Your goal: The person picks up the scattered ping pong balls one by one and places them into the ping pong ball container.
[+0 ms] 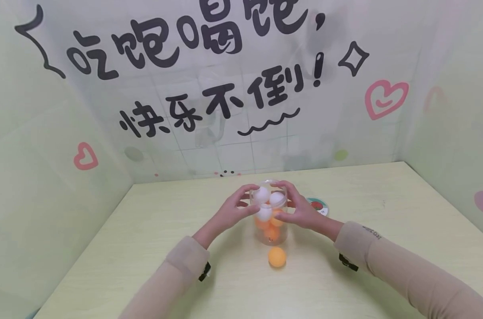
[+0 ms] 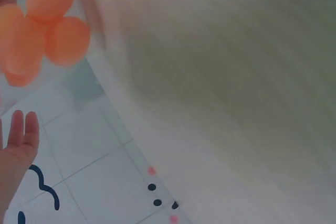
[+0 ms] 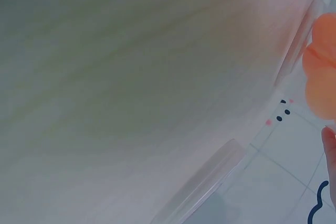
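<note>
A clear round jar (image 1: 281, 237) stands upright on the table, holding orange balls (image 1: 271, 232) low down and white balls (image 1: 262, 195) on top; they look like table tennis balls. My left hand (image 1: 235, 208) grips the jar's upper left side, fingers behind and thumb in front. On the opposite side my right hand (image 1: 303, 212) holds it the same way, near the rim. One loose orange ball (image 1: 277, 257) lies on the table just in front of the jar. Part of my left hand (image 2: 18, 148) and the orange balls (image 2: 68, 40) show at the left wrist view's edge.
Behind my right hand lies a round disc with a green, red and white print (image 1: 318, 206), partly hidden. A clear rim (image 3: 205, 182) rests on the table in the right wrist view. Printed sheeting (image 1: 233, 150) closes off the table's back and sides.
</note>
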Demonstrator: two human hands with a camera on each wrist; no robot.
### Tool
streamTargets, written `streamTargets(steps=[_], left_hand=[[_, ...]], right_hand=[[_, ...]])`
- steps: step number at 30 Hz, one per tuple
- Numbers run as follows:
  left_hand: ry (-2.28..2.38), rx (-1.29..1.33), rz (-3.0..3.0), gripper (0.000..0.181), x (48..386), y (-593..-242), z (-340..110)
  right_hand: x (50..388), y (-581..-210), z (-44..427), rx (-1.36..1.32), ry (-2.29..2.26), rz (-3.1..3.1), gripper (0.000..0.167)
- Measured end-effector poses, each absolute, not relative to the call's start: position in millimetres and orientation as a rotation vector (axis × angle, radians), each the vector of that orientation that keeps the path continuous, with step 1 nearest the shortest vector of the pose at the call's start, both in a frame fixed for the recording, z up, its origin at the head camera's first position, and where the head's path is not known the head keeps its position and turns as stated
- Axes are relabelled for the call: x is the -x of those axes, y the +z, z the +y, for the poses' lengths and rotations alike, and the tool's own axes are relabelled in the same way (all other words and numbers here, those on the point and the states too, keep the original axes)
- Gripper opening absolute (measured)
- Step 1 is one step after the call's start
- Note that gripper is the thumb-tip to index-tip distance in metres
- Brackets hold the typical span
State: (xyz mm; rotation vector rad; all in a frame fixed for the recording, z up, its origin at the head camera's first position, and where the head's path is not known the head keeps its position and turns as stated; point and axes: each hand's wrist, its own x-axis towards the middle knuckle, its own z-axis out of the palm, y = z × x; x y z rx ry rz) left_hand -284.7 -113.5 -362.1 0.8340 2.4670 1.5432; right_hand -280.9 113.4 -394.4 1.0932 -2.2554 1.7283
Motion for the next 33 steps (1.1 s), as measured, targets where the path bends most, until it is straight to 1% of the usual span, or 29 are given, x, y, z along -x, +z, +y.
streamTargets(steps=[5,11,18,25,28,33], left_hand=[[1.723,-0.824,2.301,0.055,285.4,-374.3,-111.0],[1.691,-0.907,2.382,0.061,288.4,-379.2,-109.9],[1.638,-0.956,2.381,0.062,290.4,-381.0,-111.0],[1.653,-0.917,2.308,0.060,287.4,-376.2,-109.9],[1.650,-0.925,2.295,0.058,287.8,-375.8,-109.8],[1.636,-0.943,2.307,0.057,289.0,-376.6,-110.6]], right_hand=[[280.8,-394.9,113.3,-1.084,1.719,-2.256,0.069],[281.3,-394.7,113.6,-1.071,1.719,-2.258,0.069],[280.7,-395.0,112.9,-1.071,1.728,-2.260,0.069],[279.4,-392.0,113.8,-1.066,1.735,-2.301,0.069],[278.0,-386.7,117.1,-1.079,1.716,-2.376,0.076],[272.8,-371.8,126.4,-1.066,1.603,-2.605,0.094]])
